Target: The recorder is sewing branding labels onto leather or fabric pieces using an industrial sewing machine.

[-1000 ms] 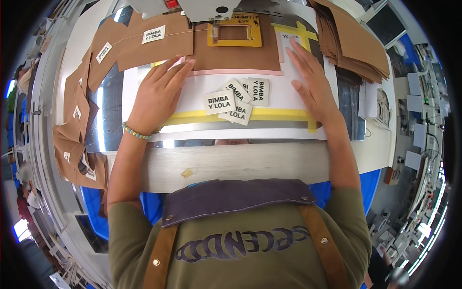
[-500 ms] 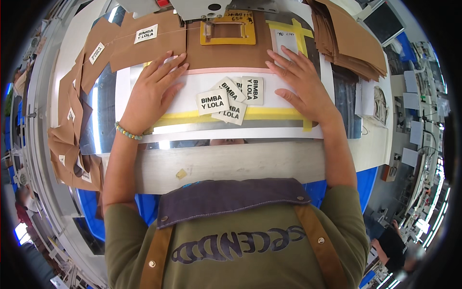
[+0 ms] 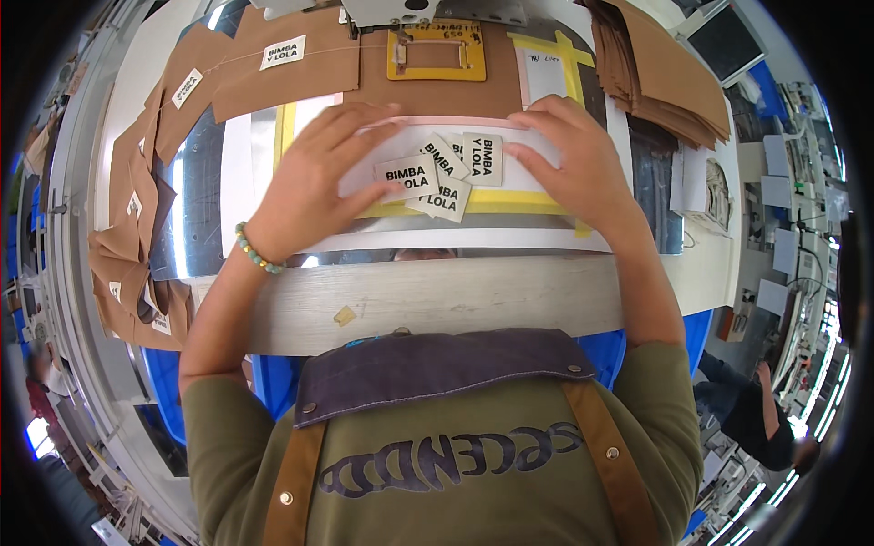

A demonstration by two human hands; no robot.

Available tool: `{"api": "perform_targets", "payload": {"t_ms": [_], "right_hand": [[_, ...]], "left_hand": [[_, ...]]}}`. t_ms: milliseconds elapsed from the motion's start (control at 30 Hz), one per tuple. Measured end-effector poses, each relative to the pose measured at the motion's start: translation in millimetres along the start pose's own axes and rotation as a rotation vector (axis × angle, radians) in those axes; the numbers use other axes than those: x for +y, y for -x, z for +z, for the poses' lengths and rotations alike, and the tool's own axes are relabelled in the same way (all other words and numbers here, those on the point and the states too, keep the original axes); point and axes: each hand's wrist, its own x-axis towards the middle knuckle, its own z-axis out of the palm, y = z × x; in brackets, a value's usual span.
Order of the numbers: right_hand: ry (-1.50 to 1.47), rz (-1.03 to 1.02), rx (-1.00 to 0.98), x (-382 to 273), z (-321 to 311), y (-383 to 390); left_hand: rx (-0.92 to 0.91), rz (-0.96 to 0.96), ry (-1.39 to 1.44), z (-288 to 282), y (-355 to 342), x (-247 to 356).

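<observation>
My left hand (image 3: 314,182), with a beaded bracelet on the wrist, hovers over the white sheet left of a small pile of labels. Its fingers are apart and its thumb tip reaches the edge of a white label with black print (image 3: 407,176); whether it touches cannot be told. My right hand (image 3: 572,168) is open too, fingertips by the near right corner of a brown fabric panel (image 3: 437,102) and thumb close to an upright label (image 3: 482,160). On the panel lies a yellow frame (image 3: 393,56) with a rectangular opening, beneath the machine head (image 3: 391,11).
Labelled brown panels (image 3: 300,77) trail off leftward and hang down the table's left side. A stack of brown panels (image 3: 665,77) lies at the back right. Yellow tape (image 3: 510,202) runs across the white sheet. Blue bins (image 3: 601,359) stand below the table edge.
My left hand has left the brown panel's left part and come nearer, over the white sheet toward the labels. My right hand has drawn back slightly, its fingers more bent.
</observation>
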Motion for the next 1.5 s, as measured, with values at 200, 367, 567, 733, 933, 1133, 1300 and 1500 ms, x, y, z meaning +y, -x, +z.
{"api": "perform_targets", "payload": {"t_ms": [200,367,567,733,933,1133,1300,1500], "right_hand": [[-0.138,0.085,-0.118,-15,17,-15],[-0.216,0.113,-0.102,-1,-8,-30],[-0.370,-0.038,-0.211,-14,-24,-54],[-0.560,-0.046,-0.041,-22,-3,-61],[-0.497,0.169,-0.149,-23,6,-62],[-0.387,0.163,-0.312,-1,14,-78],[-0.293,0.096,-0.064,18,18,-112],[-0.153,-0.010,-0.062,48,33,-153]], "left_hand": [[-0.071,0.070,-0.022,45,-8,16],[-0.009,-0.029,0.228,41,-21,32],[-0.027,-0.532,0.747,34,-46,29],[-0.011,-0.621,0.904,42,-42,15],[0.066,-0.688,0.911,39,-34,9],[-0.046,-0.534,0.481,21,-31,7],[0.140,-0.241,0.020,12,-26,-16],[0.182,-0.011,-0.129,14,-43,-37]]}}
